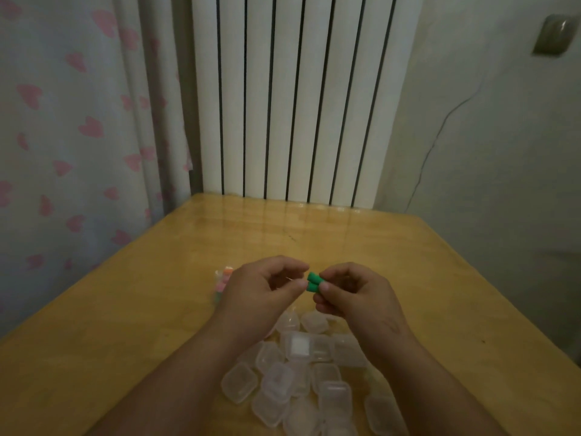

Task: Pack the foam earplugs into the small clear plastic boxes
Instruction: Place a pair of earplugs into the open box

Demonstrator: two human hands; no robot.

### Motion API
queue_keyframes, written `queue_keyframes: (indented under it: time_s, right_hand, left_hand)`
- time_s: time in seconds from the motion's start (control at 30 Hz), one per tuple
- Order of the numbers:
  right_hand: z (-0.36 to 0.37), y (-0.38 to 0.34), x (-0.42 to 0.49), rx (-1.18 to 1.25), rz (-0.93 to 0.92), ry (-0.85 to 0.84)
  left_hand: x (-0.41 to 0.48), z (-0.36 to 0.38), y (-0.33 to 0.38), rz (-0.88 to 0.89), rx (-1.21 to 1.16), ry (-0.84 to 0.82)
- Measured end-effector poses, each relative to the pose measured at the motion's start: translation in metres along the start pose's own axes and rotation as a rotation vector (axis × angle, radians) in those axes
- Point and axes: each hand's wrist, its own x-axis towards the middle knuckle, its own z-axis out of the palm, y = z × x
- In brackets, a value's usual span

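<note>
Earplugs (313,282), two green ones side by side, sit pinched between the thumb and fingers of our right hand (355,297), held up above the wooden table (408,262). Our left hand (257,294) is just beside them, thumb and forefinger curled close together with their tips at the plugs' free ends; whether it also grips them or a clear box hidden in the palm, we cannot tell.

From the one head view, the small clear plastic boxes (301,372) lie in a loose heap on the table below and between our forearms, most of them apparently closed, a few overlapping. Beyond the left hand, partly hidden by it, rests a bag of coloured earplugs (222,283) in pink and orange. A white radiator (298,99) and a heart-patterned curtain (78,121) stand behind the table.

We judge the step in hand to be pairing up the two plugs before boxing them. The next move calls for one open box: the left hand would need to free itself, pick a box from the heap and lift its lid, while the right keeps the pair aligned so both slide in together without springing apart.
</note>
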Motion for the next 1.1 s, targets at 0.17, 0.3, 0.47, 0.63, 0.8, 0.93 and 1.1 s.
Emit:
queue_keyframes:
  time_s: [0.17,0.3,0.47,0.63,0.8,0.93,1.1]
  right_hand:
    - [0.002,0.006,0.001,0.048,-0.011,-0.091]
    - [0.004,0.006,0.000,-0.045,-0.058,-0.071]
    - [-0.002,0.011,0.007,-0.290,-0.122,0.109]
    - [0.001,0.015,0.005,-0.379,-0.128,0.090]
    - [0.004,0.015,0.006,-0.362,-0.112,0.077]
    - [0.003,0.017,0.007,-0.374,-0.105,0.091]
    - [0.001,0.019,0.009,-0.379,-0.094,0.116]
  left_hand:
    - [0.002,-0.002,0.000,-0.035,0.009,-0.013]
    - [0.003,-0.002,-0.003,-0.060,-0.003,-0.012]
    - [0.006,-0.005,-0.014,0.103,0.604,-0.141]
    - [0.007,-0.005,-0.025,0.099,0.895,-0.307]
    - [0.006,-0.005,-0.026,0.070,0.941,-0.428]
    - [0.004,-0.008,-0.022,0.052,0.782,-0.433]
    - [0.004,-0.007,-0.017,0.006,0.563,-0.190]
